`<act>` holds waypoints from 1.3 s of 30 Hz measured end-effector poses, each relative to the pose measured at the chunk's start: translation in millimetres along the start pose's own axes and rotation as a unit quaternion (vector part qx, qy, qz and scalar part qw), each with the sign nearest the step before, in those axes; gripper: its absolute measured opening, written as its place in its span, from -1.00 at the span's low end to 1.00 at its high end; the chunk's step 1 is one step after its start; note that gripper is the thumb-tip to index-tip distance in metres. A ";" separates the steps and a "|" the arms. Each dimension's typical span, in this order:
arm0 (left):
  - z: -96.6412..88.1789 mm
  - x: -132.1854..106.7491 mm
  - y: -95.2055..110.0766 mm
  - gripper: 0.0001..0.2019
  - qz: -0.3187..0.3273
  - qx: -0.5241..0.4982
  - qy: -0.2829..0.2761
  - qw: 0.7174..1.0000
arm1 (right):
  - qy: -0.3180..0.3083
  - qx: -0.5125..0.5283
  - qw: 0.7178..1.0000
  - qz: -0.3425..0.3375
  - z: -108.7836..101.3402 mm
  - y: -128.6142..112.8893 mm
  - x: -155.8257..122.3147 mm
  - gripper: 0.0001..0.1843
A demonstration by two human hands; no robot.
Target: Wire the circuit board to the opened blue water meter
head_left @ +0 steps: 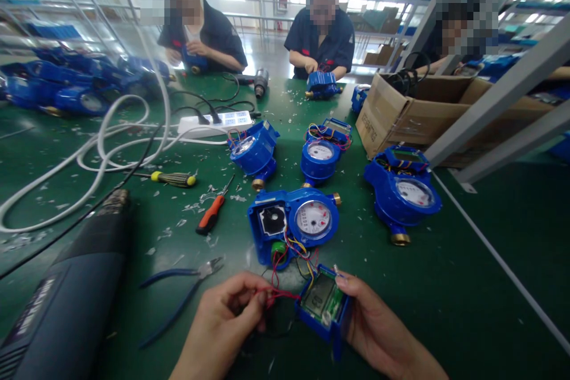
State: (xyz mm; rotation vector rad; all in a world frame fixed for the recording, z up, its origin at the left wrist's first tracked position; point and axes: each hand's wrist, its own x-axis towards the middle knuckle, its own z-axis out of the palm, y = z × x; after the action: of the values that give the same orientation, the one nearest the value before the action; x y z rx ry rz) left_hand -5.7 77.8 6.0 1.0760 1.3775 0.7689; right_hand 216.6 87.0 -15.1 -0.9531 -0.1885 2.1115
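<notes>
My left hand [236, 314] pinches a bundle of thin red wires [281, 294] between thumb and fingers. Those wires run into a small blue housing with a display and circuit board [321, 300], which my right hand [369, 320] grips by its right side, thumb on the top edge. Just beyond, a blue water meter [314, 218] lies with its side compartment open, showing a black-and-white square part and a green cylinder [278, 249]. Red, yellow and black wires link the meter to the housing. Blue-handled cutting pliers [196, 276] lie open left of my left hand.
A heat gun [75, 297] lies at left, near an orange screwdriver [211, 214] and a yellow one [173, 179]. Three more water meters [319, 154] stand behind. A white power strip [222, 123], cables, plastic scraps and a cardboard box [401, 113] lie farther back. Co-workers sit opposite.
</notes>
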 end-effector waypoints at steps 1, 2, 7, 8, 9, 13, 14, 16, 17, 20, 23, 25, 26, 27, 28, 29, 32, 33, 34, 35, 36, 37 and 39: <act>-0.3 -0.4 0.9 -0.77 0.004 0.003 -0.006 1.000 | 0.004 -0.003 1.000 0.000 -0.4 0.0 0.1 -0.66; -0.8 -1.0 1.8 -0.77 0.009 0.015 -0.012 1.000 | 0.012 -0.005 1.000 -0.001 -0.7 0.0 0.0 -0.65; -2.1 -1.8 4.3 -0.77 0.063 0.139 -0.023 0.988 | 0.028 -0.039 0.999 -0.023 1.2 -0.8 -1.5 -0.65; -1.9 -1.4 4.1 -0.77 0.070 0.160 -0.019 0.984 | 0.025 -0.048 0.998 -0.027 2.5 -1.3 -2.0 -0.66; -1.6 -0.9 3.6 -0.77 0.074 0.178 -0.014 0.981 | 0.020 -0.057 0.998 -0.029 4.0 -1.9 -2.5 -0.67; 0.0 0.6 -0.3 -0.78 0.070 0.201 0.004 0.977 | -0.011 -0.091 0.995 -0.029 8.8 -3.2 -4.1 -0.72; 0.4 0.6 -1.5 -0.78 0.068 0.199 0.008 0.978 | -0.015 -0.096 0.995 -0.030 9.1 -3.0 -4.4 -0.72; 0.7 0.3 -3.9 -0.77 0.062 0.195 0.019 0.979 | -0.007 -0.099 0.995 -0.031 8.3 -2.2 -4.5 -0.70; 0.7 0.1 -4.8 -0.76 0.056 0.193 0.025 0.979 | 0.003 -0.097 0.995 -0.030 7.5 -1.8 -4.5 -0.69; -0.1 -0.1 -6.2 -0.75 0.025 0.172 0.037 0.984 | 0.032 -0.077 0.996 -0.026 5.1 -1.2 -4.0 -0.65; -1.8 0.5 -6.2 -0.73 0.009 0.153 0.017 0.988 | 0.036 -0.066 0.997 -0.029 4.5 -2.0 -3.5 -0.65; -3.7 0.8 -6.8 -0.74 0.020 0.147 -0.001 0.989 | 0.037 -0.068 0.997 -0.030 5.0 -2.6 -3.6 -0.65; -5.0 0.7 -7.4 -0.76 0.035 0.145 -0.003 0.989 | 0.037 -0.068 0.997 -0.029 5.2 -2.8 -3.7 -0.65; -6.4 0.3 -8.2 -0.79 0.055 0.142 0.001 0.988 | 0.037 -0.068 0.997 -0.029 5.3 -2.9 -3.8 -0.64; -7.9 -0.5 -9.1 -0.81 0.076 0.140 0.010 0.987 | 0.037 -0.069 0.997 -0.027 5.3 -3.0 -3.8 -0.63; -9.4 -1.7 -9.8 -0.81 0.096 0.137 0.021 0.986 | 0.037 -0.069 0.997 -0.027 5.2 -3.0 -3.8 -0.63; -12.5 -8.0 -10.7 -0.83 0.174 0.152 0.089 0.969 | 0.036 -0.071 0.996 -0.029 4.6 -2.9 -3.5 -0.63; -12.7 -10.9 -10.3 -0.84 0.218 0.171 0.131 0.952 | 0.039 -0.070 0.996 -0.030 4.5 -3.0 -3.3 -0.62; -12.5 -13.9 -9.7 -0.83 0.272 0.196 0.170 0.926 | 0.041 -0.070 0.996 -0.031 4.6 -3.2 -3.3 -0.62; -11.8 -16.8 -8.9 -0.81 0.327 0.229 0.191 0.897 | 0.041 -0.070 0.996 -0.030 4.7 -3.4 -3.2 -0.62; -10.4 -19.2 -8.1 -0.77 0.373 0.259 0.190 0.871 | 0.040 -0.071 0.996 -0.029 5.0 -3.7 -3.2 -0.62; -8.3 -20.9 -7.2 -0.73 0.401 0.283 0.170 0.855 | 0.038 -0.072 0.996 -0.029 5.2 -3.9 -3.2 -0.62; -2.5 -21.0 -5.5 -0.72 0.393 0.301 0.109 0.862 | 0.034 -0.074 0.996 -0.030 5.3 -4.2 -3.1 -0.63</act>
State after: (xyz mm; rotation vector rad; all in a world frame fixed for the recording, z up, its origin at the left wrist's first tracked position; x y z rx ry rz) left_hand -11.0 56.8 9.2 2.1802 1.3908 1.0925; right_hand 216.8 88.6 -7.9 -1.0908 -0.3393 2.0289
